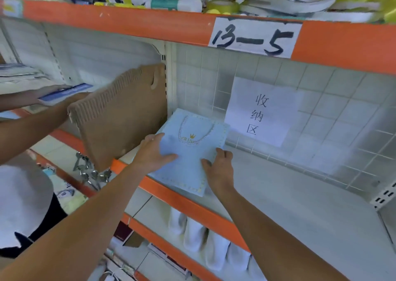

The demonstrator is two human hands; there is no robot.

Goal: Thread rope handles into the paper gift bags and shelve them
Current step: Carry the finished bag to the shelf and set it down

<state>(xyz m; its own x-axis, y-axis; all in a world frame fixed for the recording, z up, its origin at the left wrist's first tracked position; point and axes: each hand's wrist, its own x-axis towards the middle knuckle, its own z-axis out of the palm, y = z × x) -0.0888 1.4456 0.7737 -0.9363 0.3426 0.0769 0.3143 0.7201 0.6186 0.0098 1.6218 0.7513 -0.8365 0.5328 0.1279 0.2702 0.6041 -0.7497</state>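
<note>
- Head view: shelving step; light-blue gift bag [188, 152] with rope handle [196, 131] lies flat on the white shelf [300, 195], beside the cardboard divider [124, 113].
- My left hand [153, 152] and right hand [218, 165] press it with flat, spread fingers.
- Next, I judge: slide it back, let go.

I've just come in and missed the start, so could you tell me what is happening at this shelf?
A person is laying a light blue paper gift bag flat on the white shelf marked 13-5. Its rope handle is already threaded. The left hand and right hand both press on the bag, one at each side. A cardboard sheet leans just to its left.
</note>
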